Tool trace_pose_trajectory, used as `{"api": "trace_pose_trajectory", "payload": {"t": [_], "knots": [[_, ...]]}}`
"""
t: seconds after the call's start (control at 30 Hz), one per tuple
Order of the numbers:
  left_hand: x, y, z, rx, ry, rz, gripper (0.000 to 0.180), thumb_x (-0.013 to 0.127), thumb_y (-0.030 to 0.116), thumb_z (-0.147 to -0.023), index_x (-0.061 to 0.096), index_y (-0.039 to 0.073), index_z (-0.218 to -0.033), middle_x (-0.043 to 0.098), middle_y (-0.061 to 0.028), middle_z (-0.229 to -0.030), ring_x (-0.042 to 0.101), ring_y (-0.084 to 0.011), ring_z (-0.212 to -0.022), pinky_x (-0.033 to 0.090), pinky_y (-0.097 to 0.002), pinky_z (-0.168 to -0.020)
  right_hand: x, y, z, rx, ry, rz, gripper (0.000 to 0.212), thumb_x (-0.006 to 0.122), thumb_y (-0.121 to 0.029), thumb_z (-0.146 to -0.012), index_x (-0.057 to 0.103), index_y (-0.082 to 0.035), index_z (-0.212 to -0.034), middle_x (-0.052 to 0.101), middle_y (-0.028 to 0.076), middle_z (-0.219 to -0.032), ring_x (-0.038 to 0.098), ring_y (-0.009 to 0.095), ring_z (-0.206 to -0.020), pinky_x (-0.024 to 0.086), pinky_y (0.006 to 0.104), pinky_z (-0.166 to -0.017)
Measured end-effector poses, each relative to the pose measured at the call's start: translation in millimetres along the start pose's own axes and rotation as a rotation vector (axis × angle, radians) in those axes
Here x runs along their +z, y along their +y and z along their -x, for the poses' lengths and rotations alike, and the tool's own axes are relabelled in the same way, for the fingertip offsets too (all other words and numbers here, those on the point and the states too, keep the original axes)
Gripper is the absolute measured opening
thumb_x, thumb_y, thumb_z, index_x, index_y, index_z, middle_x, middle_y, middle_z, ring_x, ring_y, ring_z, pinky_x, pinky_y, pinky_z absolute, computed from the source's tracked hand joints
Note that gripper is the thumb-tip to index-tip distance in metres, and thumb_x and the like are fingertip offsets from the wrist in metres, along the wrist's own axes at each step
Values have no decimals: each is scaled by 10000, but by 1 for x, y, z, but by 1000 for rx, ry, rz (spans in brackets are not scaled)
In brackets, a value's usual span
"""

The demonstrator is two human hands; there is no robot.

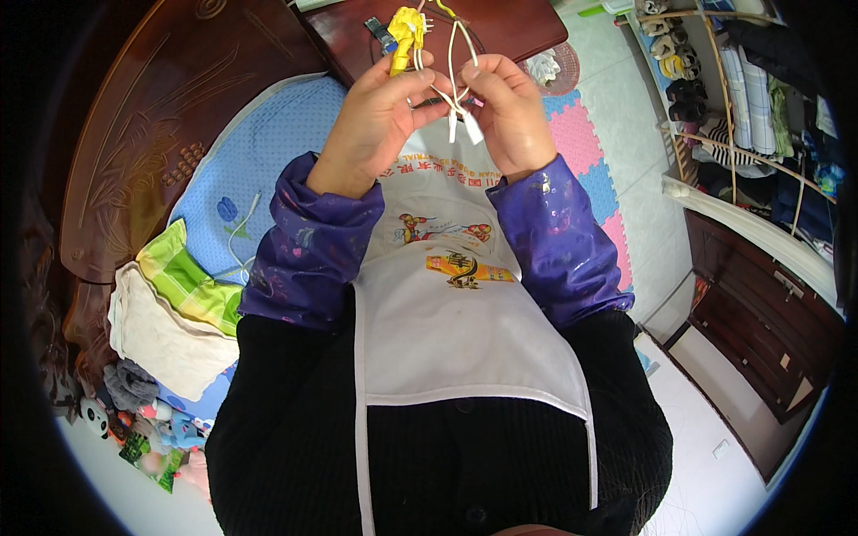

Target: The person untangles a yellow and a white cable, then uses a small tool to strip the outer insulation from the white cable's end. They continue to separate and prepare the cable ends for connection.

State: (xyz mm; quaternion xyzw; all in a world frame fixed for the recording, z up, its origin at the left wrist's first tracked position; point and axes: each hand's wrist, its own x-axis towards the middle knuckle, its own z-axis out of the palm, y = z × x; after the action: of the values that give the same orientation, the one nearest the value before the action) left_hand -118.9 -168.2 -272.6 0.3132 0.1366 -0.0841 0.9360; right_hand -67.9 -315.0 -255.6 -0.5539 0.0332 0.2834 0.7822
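Note:
In front of my chest, both hands hold a thin white cable [458, 89], bent into crossing loops. Two white plug ends [460, 129] hang together from where the strands cross. My left hand [380, 112] is closed on strands at the left, thumb over fingers. A crumpled yellow piece [407, 34] stands above its fingers, with a small dark-blue item beside it; what the yellow piece is I cannot make out. My right hand [508, 103] pinches the cable's right loop between thumb and fingers. White strands run up to another yellow bit at the top edge.
A dark red table [518, 31] stands ahead. At left is a bed with a blue mat [223, 205], a green checked cloth [192, 277] and soft toys. Pink and blue foam tiles [572, 134] cover floor at right, near a clothes rack [755, 98]. A woven basket [559, 67] sits beside the table.

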Motion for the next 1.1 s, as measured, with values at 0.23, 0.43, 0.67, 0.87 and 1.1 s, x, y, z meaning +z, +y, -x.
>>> {"api": "trace_pose_trajectory", "payload": {"t": [0.23, 0.43, 0.67, 0.87, 1.1], "knots": [[-3, -1, -3, 7, 59, 89, 154, 482, 106, -880, 506, 58, -1024, 592, -63, -887, 568, -179, -911, 439, -335, -844, -2, -8, -3, 166, -109, -273, 103, 490, -125, -862, 474, -60, -939, 621, 107, -918, 572, 167, -796, 453, 303, -681], [-3, -1, -1, 7, 97, -129, 170, 493, 126, -886, 512, 56, -1040, 588, -49, -886, 573, -161, -881, 449, -320, -814, -1, -4, -8, 144, -170, -262, 177, 517, -103, -846, 478, -50, -1010, 618, 88, -946, 567, 150, -817, 444, 291, -698], [-12, -8, -2, 15, 166, -32, 151, 520, 131, -853, 515, 61, -986, 576, -45, -875, 555, -162, -859, 436, -319, -801, -15, 6, -21, 98, -239, -312, 231, 534, -118, -855, 522, -36, -1071, 530, -15, -760, 503, 76, -711, 423, 236, -673], [-20, -9, -7, -9, 130, 120, 116, 523, 138, -858, 516, 72, -953, 577, -42, -849, 549, -179, -879, 429, -333, -813, -19, 8, -22, 118, -199, -274, 213, 512, -144, -877, 531, -29, -1056, 505, -26, -715, 492, 71, -688, 425, 231, -660], [-26, -9, -11, -33, 111, 180, 140, 540, 178, -859, 548, 65, -943, 577, -45, -833, 551, -187, -863, 431, -333, -802, -19, 10, -22, 118, -166, -282, 215, 506, -140, -876, 531, -25, -1055, 535, -9, -723, 510, 80, -688, 435, 243, -653]]}}
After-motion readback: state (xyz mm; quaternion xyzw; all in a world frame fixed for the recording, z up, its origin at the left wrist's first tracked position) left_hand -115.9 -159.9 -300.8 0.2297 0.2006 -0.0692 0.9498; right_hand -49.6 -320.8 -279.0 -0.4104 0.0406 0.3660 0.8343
